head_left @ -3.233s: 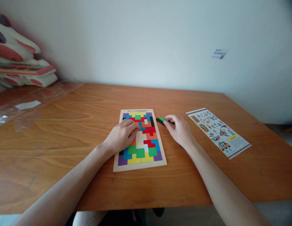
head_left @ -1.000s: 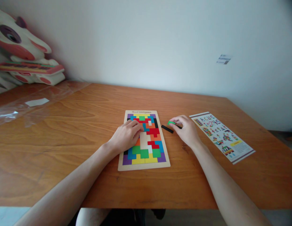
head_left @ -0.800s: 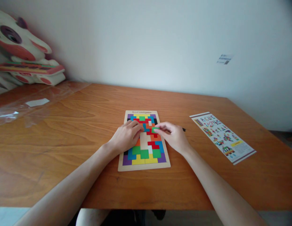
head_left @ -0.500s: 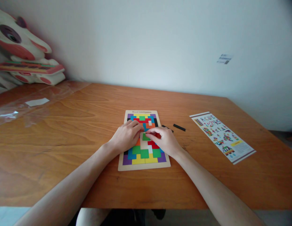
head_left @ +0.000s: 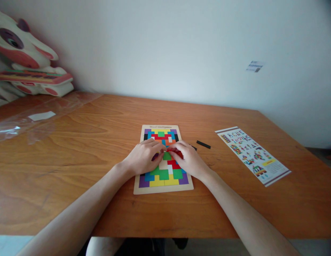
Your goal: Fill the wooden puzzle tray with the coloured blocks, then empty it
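Observation:
A wooden puzzle board (head_left: 163, 192) lies flat before me, filled with many coloured block pieces. Over its middle, my left hand (head_left: 146, 156) curls with thumb and fingers drawn together; what its fingertips hold, if anything, is hidden. My right hand (head_left: 190, 159) pinches a small red puzzle piece (head_left: 169, 149) at its fingertips, almost touching the left fingertips. Just below them is a green piece (head_left: 167, 156), with a bare pale patch (head_left: 163, 165) of board under it. Green pieces (head_left: 163, 174) and yellow pieces (head_left: 157, 180) fill the near rows.
Loose black sticks, one of them (head_left: 203, 144) in full view, lie right of the board. Farther right is a printed pattern sheet (head_left: 252, 156). Clear plastic wrap (head_left: 26, 124) lies at the left, near a cow-shaped toy keyboard (head_left: 34, 76). A wall borders the wooden table (head_left: 101, 117).
Both hands have shifted slightly, the fingertips closer together. The right fingers have lifted off the green piece, and more red shows between them. The board has stayed put.

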`<state>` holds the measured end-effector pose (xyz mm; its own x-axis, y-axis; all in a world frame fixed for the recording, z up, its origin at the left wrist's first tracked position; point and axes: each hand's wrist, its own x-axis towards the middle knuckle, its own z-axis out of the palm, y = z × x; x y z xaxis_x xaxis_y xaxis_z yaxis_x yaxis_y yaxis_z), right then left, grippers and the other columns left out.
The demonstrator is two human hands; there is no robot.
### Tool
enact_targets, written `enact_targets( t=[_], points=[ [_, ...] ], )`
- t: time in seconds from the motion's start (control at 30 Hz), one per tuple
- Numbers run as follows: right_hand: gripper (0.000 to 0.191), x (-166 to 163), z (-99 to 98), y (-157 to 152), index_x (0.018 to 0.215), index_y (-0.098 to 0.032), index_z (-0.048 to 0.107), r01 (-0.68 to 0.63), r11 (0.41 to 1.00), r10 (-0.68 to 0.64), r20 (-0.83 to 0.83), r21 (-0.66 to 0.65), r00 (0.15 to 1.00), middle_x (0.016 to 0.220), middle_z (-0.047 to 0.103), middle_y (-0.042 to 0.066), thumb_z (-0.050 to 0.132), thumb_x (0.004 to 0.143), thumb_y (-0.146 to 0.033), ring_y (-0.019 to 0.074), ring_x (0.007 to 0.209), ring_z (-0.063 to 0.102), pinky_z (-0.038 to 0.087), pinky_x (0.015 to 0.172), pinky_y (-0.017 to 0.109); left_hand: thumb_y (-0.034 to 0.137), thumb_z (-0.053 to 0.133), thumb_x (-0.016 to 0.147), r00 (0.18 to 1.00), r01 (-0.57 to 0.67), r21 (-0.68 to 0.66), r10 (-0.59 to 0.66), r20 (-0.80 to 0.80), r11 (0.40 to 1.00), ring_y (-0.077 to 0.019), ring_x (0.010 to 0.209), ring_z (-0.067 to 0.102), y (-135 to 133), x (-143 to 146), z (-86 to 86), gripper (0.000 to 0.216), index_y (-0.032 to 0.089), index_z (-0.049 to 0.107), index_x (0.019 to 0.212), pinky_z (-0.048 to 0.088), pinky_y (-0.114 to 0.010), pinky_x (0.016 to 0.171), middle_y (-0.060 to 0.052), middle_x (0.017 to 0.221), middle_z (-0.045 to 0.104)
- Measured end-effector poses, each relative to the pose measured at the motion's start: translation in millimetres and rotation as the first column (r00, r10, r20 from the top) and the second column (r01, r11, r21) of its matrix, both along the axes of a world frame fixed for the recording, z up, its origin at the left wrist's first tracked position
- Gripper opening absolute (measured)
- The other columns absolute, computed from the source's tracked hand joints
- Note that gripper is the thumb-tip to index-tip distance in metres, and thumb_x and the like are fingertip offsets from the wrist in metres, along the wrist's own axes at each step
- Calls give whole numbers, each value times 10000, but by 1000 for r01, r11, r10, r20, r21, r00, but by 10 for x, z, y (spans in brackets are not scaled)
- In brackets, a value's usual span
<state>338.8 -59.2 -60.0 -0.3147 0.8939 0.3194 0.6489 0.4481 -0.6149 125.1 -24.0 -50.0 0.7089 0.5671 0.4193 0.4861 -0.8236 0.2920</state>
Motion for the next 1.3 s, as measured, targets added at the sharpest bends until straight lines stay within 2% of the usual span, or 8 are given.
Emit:
enact_targets(
  t=[0.27, 0.53, 0.7, 0.83, 0.93, 1.03, 1.17, 1.3],
  points=[
    [75, 2, -27, 5, 960, -198, 685, -3, 1000, 4, 17, -14, 1000, 1003, 641, 73, 636, 913, -165, 224, 998, 625, 518, 907, 429, 212, 566, 911, 998, 30, -21, -31, -54, 999, -219, 924, 650, -10, 11, 25, 157, 185, 659, 1035, 543, -358, 816, -58, 952, 715],
    [82, 2, -22, -8, 961, -196, 674, -9, 1000, 9, -4, 4, 1000, 983, 640, 69, 593, 943, -192, 211, 983, 622, 514, 901, 406, 202, 559, 914, 1000, 7, -82, -7, 8, 997, -205, 910, 656, 3, -10, 13, 188, 204, 662, 1071, 549, -349, 815, -42, 950, 724],
    [89, 0, -14, -15, 952, -206, 665, -14, 1000, 14, -13, 26, 1000, 964, 642, 61, 579, 956, -229, 202, 950, 625, 519, 885, 393, 308, 661, 872, 998, 57, -112, -58, -9, 992, -225, 957, 653, 5, -24, 36, 279, 204, 660, 1130, 556, -383, 856, -54, 995, 730],
    [127, 1, 6, -16, 954, -219, 666, -5, 1000, 5, -9, 23, 1000, 961, 649, 63, 542, 973, -239, 205, 951, 627, 520, 879, 400, 281, 710, 845, 999, 44, -169, -43, 7, 985, -217, 964, 664, 23, -29, 41, 318, 223, 653, 1153, 557, -372, 865, -37, 1027, 737],
    [167, 4, 15, -14, 938, -218, 669, -3, 1000, 3, -6, 14, 1000, 966, 657, 68, 509, 984, -231, 207, 956, 630, 517, 877, 402, 263, 727, 843, 999, 37, -206, -30, 35, 978, -185, 899, 681, 42, -34, 27, 297, 221, 657, 1128, 559, -326, 829, -20, 992, 745],
    [197, 10, 10, -9, 963, -215, 671, 2, 1000, -2, -18, 2, 1000, 993, 667, 76, 478, 996, -222, 210, 977, 636, 511, 892, 400, 289, 713, 866, 999, 46, -176, -41, 31, 983, -170, 829, 684, 52, -43, 18, 235, 208, 681, 1084, 554, -300, 784, -20, 923, 743],
    [221, 29, -5, 5, 1058, -220, 659, 20, 999, -23, -87, -36, 996, 1046, 691, 82, 444, 1014, -248, 209, 1010, 649, 510, 909, 394, 316, 610, 947, 995, 99, -66, -101, -14, 993, -169, 756, 670, 52, -66, 35, 199, 187, 702, 1068, 543, -289, 712, -40, 830, 711],
    [255, 70, -31, 28, 1117, -232, 643, 51, 994, -68, -189, -93, 980, 1040, 707, 73, 414, 1026, -297, 203, 970, 669, 521, 885, 388, 269, 527, 988, 985, 171, 18, -171, -33, 985, -167, 763, 676, 50, -90, 57, 228, 166, 678, 1124, 550, -284, 708, -59, 857, 709]
  ],
)
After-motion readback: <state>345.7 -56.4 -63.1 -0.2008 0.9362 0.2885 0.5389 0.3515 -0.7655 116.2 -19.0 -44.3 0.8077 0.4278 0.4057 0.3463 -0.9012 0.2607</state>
